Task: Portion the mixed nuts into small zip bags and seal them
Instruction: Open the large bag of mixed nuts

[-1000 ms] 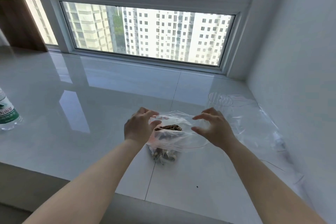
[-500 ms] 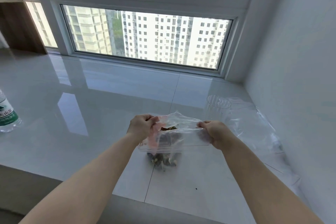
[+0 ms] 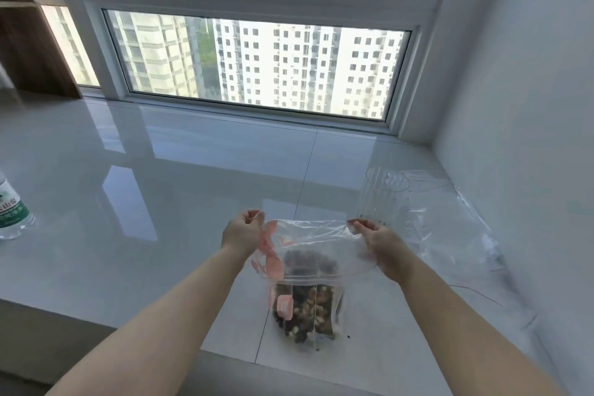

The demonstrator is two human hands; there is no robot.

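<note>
Window [image 3: 257, 64] across the back, tower blocks outside. Glossy white table [image 3: 160, 186] under everything, white wall on the right. Loose clear plastic sheet [image 3: 450, 228] lies on the table at right, with a clear cup [image 3: 382, 196] standing at its near-left edge. Bag [image 3: 308, 254], clear with pink print, held up over the table's near edge, top edge stretched flat between both hands. Nuts [image 3: 305, 309] sit in its bottom, hanging low near the table. Left hand [image 3: 241, 231] curled, pinching the bag's top left corner. Right hand [image 3: 376, 241] pinching the top right corner. Bottle [image 3: 11, 212], green label, at far left edge, well apart from the bag.
</note>
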